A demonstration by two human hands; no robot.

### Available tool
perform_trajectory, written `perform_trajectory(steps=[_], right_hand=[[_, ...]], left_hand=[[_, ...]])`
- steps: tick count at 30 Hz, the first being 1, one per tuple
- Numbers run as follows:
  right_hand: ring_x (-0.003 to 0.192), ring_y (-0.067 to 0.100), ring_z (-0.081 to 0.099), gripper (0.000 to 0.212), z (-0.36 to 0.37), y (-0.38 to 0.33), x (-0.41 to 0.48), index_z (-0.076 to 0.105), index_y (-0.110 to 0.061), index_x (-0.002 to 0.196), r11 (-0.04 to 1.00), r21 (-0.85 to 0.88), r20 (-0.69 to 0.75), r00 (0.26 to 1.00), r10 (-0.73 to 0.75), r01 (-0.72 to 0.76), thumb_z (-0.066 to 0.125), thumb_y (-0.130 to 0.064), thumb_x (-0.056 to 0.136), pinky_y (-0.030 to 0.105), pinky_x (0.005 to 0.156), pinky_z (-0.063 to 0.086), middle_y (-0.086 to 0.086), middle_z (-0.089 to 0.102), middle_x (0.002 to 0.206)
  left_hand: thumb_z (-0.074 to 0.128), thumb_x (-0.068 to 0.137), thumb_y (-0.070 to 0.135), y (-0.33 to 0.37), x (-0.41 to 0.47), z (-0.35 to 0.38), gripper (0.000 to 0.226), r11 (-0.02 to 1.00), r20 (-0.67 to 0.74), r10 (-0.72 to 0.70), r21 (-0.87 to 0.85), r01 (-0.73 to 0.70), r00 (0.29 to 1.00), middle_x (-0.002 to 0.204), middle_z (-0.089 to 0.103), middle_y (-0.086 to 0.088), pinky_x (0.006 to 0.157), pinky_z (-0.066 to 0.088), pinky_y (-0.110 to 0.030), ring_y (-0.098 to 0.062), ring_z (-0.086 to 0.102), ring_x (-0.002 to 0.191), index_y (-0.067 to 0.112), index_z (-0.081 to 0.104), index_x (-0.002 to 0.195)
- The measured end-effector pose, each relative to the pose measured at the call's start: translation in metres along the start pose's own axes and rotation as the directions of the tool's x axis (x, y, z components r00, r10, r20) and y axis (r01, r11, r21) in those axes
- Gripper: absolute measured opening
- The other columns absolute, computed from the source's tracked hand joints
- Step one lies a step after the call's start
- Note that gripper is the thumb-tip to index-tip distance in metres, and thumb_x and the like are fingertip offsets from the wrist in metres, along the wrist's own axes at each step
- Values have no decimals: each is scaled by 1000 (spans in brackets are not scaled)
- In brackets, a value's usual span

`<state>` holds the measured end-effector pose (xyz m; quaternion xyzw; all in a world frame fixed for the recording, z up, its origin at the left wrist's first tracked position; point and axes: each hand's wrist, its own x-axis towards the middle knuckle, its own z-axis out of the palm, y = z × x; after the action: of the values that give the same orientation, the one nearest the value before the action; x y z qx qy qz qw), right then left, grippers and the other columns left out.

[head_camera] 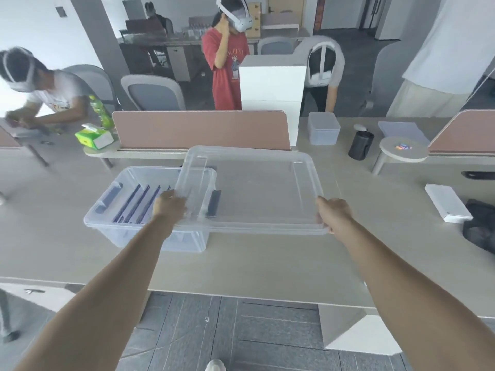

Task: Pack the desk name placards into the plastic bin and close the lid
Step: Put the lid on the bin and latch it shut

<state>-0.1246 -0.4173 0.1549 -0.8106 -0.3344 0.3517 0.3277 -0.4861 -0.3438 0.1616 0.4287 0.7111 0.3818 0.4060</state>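
Note:
A clear plastic bin (107,210) stands on the desk at centre left. Several dark blue name placards (136,203) stand on edge in a row inside it. The clear lid (257,188) hangs flat in the air to the right of the bin, with its left end over the bin's right part. My left hand (171,204) grips the lid's near left corner. My right hand (332,212) grips its near right corner.
A pink divider panel (201,129) runs behind the bin. A black cup (360,144), a small lidded box (322,128) and a white box (447,206) sit to the right. A green tissue pack (93,139) lies at left. Several people are around the desks.

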Motion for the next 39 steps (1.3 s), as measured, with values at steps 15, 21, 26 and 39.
perform_trajectory(steps=[15,21,26,39], right_hand=[[61,24,60,61,184,-102,-7,65,-3,67,931,-272,144,967,-209,242,38,-51,94,28,54,40,8,66,68],[66,28,62,56,264,-135,9,57,-6,64,848,-474,95,971,-219,237,41,-53,91,30,60,44,13,67,78],[100,36,66,59,328,-150,7,68,0,107,757,-642,31,990,-138,126,36,-48,97,35,79,49,21,69,109],[108,38,63,66,347,-138,8,66,0,116,644,-765,-48,997,-55,-2,30,-53,100,38,82,48,21,67,115]], left_hand=[[44,87,26,-71,72,-159,24,958,-374,78,286,35,924,59,45,-7,56,40,-34,-32,47,62,12,50,68],[41,93,25,-104,168,-197,27,948,-278,64,317,29,958,76,60,-13,61,43,-35,-35,57,76,9,63,90],[41,99,28,-131,234,-221,31,923,-170,61,384,9,984,101,67,-18,70,41,-32,-31,51,82,11,64,111],[36,101,30,-151,277,-213,36,896,7,22,444,-22,1000,116,61,-22,74,41,-34,-40,58,99,16,57,127]])
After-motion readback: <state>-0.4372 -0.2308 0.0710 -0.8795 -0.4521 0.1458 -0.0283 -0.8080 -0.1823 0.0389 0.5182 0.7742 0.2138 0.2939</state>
